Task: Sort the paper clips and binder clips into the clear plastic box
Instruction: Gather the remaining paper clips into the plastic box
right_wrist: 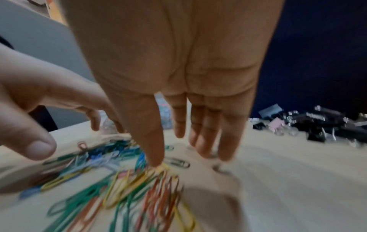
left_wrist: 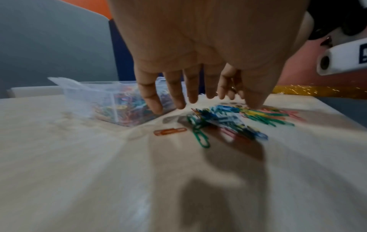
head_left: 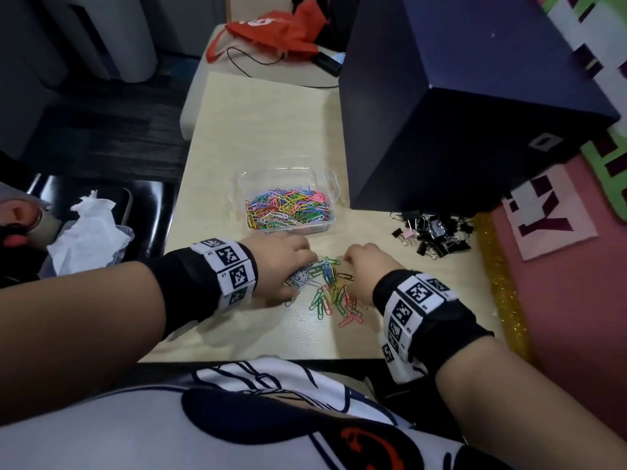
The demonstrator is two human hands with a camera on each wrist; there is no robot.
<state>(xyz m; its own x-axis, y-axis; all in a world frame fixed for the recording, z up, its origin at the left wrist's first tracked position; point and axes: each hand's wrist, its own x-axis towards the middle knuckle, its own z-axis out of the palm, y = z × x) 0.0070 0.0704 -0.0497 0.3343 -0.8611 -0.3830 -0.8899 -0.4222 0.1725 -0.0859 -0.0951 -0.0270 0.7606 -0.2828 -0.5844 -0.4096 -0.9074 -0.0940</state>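
A clear plastic box (head_left: 251,176) holding many coloured paper clips stands mid-table, also in the left wrist view (left_wrist: 89,97). Loose coloured paper clips (head_left: 330,291) lie in a pile in front of it. My left hand (head_left: 285,266) rests on the pile's left side, fingers (left_wrist: 178,97) straight and pointing down at the clips (left_wrist: 228,120). My right hand (head_left: 364,269) is at the pile's right, fingers extended, thumb tip (right_wrist: 155,157) touching yellow clips (right_wrist: 123,186). Neither hand grips anything. Black binder clips (head_left: 434,235) are heaped to the right (right_wrist: 317,125).
A big dark blue box (head_left: 458,113) stands right behind the binder clips. A gold glitter strip (head_left: 502,283) runs along the table's right edge. Crumpled tissue (head_left: 91,228) sits in a container off the left edge. A red bag (head_left: 278,32) lies at the back.
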